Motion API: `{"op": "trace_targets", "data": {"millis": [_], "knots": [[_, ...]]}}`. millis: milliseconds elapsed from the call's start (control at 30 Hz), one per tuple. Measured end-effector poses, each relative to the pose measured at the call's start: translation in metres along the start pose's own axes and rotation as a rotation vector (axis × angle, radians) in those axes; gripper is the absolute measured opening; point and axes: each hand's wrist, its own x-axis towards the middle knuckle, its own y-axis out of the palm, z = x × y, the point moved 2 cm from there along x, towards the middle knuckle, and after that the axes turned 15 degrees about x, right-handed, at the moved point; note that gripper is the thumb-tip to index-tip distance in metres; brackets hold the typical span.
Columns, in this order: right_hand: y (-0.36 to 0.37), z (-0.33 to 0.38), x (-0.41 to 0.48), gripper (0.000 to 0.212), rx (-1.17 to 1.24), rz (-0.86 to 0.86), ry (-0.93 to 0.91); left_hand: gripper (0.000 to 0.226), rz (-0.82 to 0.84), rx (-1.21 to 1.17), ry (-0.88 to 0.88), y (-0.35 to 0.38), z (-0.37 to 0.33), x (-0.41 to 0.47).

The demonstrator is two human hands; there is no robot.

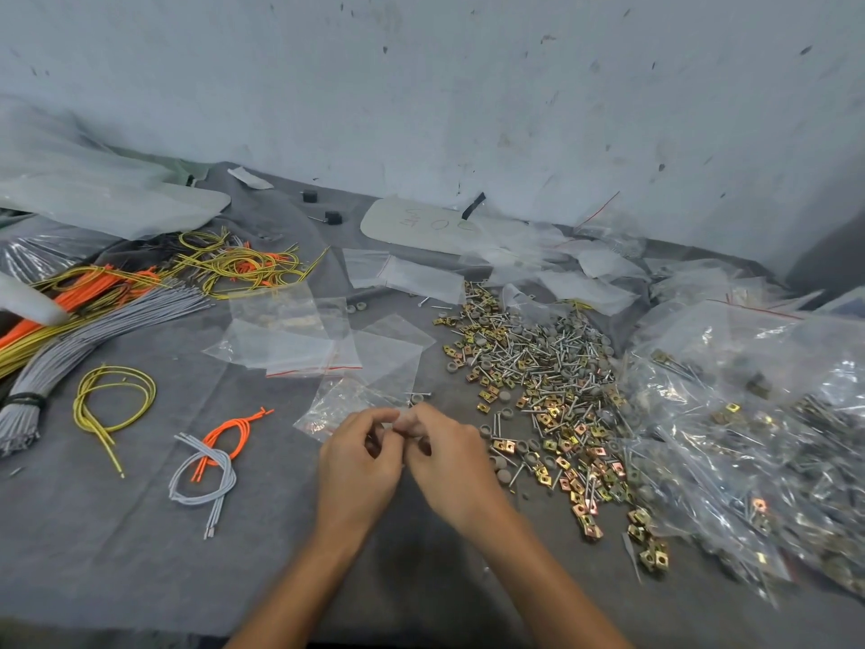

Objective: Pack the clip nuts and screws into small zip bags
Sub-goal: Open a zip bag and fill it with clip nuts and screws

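Fingers of my left hand (358, 461) and right hand (449, 456) are pinching the edge of a small zip bag (337, 405) at lower centre. It's looking limp and slippery; the stiffer zip strip seems the best hold. The clip nuts and screws (538, 367) are lying heaped at its right.

Scuffed pale wall (468, 86); grey tablecloth (117, 531)

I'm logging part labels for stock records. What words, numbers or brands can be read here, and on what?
Pale rounded panel by the wall: handwritten marks, upside down, too faint to read surely.
Zip bags, and the pile of clip nuts and screws: no readable print.
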Motion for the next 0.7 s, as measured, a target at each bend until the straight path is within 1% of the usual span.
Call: {"op": "trace_targets", "data": {"millis": [100,133,200,267,367,500,633,700], "knots": [[0.001,0.002,-0.003,0.027,0.027,0.032,-0.025,0.023,-0.006,-0.005,0.001,0.001,0.002,0.001],[-0.001,0.002,-0.004,0.028,0.043,0.024,-0.038,0.022,-0.009,-0.008,-0.005,0.001,0.002,0.001],[-0.014,0.000,0.000,0.021,0.025,-0.045,-0.081,0.023,-0.021,-0.018,-0.021,0.002,0.003,0.001],[-0.034,-0.007,0.013,0.015,-0.103,-0.108,-0.068,0.025,-0.033,-0.033,-0.033,0.003,0.003,0.001],[-0.065,-0.022,0.035,0.014,-0.361,-0.120,0.077,0.016,-0.047,-0.024,-0.029,0.005,0.005,0.000],[-0.076,-0.040,0.050,0.017,-0.623,-0.012,0.172,0.022,-0.044,-0.018,-0.028,0.005,0.005,0.000],[-0.075,-0.041,0.052,0.017,-0.663,-0.006,0.189,0.022,-0.048,-0.015,-0.018,0.005,0.004,0.000],[-0.073,-0.037,0.047,0.015,-0.566,-0.017,0.159,0.022,-0.049,-0.011,-0.018,0.005,0.004,0.000]]}}
